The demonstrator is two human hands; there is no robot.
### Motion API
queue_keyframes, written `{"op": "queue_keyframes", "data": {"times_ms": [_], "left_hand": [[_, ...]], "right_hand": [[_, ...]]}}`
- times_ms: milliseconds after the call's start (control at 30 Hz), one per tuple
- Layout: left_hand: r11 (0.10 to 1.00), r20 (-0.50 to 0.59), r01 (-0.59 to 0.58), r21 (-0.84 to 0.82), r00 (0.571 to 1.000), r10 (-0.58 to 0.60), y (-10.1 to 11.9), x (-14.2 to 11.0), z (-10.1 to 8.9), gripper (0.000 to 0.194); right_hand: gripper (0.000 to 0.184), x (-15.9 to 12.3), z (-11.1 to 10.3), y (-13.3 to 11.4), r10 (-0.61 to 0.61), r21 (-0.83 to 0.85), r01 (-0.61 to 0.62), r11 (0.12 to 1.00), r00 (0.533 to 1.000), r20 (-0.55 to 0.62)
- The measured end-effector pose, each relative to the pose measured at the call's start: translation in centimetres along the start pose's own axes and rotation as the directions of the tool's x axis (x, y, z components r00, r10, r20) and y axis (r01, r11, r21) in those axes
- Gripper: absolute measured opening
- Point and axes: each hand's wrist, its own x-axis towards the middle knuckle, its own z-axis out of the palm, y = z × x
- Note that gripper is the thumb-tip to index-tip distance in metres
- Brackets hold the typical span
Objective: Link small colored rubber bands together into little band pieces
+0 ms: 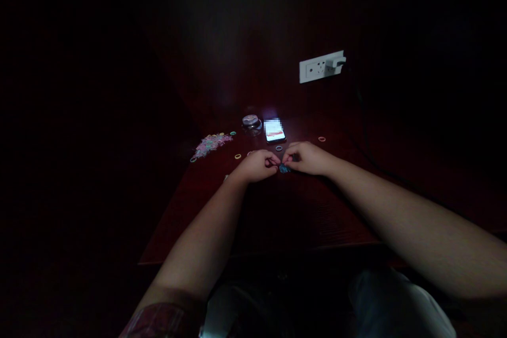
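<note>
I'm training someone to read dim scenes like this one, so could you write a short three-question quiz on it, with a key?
1. Multiple choice: What lies just by the fingertips of the left hand and the right hand?
a) a yellow ring
b) a small blue clump
c) a round container

2. True or false: The pile of small rings lies to the right of the lit phone.

3. Fill in the blank: The wall socket has a ____ in it.

Key: 1. b; 2. false, it lies to the left; 3. plug
</note>
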Motion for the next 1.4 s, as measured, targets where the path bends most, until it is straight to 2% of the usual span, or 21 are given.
{"op": "queue_keyframes", "data": {"times_ms": [333,767,900,1033,1300,1400], "left_hand": [[0.999,0.03,-0.038,0.011,0.999,0.038,0.41,0.16,0.09,0.021],[0.999,0.035,-0.03,-0.025,0.999,0.031,0.75,0.27,0.3,0.017],[0.995,0.069,-0.007,-0.097,0.998,0.014,0.73,0.31,0.36,0.017],[0.99,0.051,0.023,-0.136,0.999,-0.016,0.67,0.25,0.46,0.021],[0.99,0.088,-0.044,-0.134,0.995,0.056,0.64,0.08,0.35,0.029],[0.993,0.075,-0.05,-0.105,0.995,0.058,0.72,0.12,0.48,0.031]], "right_hand": [[0.013,0.08,0.52,0.31,0.105,0.069,-0.114,0.991,0.987,0.122],[0.015,0.08,0.59,0.15,0.106,0.099,-0.116,0.988,0.989,0.105],[0.015,0.1,0.49,0.2,0.098,0.064,-0.1,0.993,0.994,0.039],[0.016,0.1,0.39,0.27,0.084,0.037,-0.084,0.996,0.996,0.018],[0.017,0.04,0.48,0.1,0.082,0.081,-0.086,0.993,0.995,0.054],[0.014,0.09,0.41,-0.13,0.089,0.076,-0.09,0.993,0.996,0.014]]}}
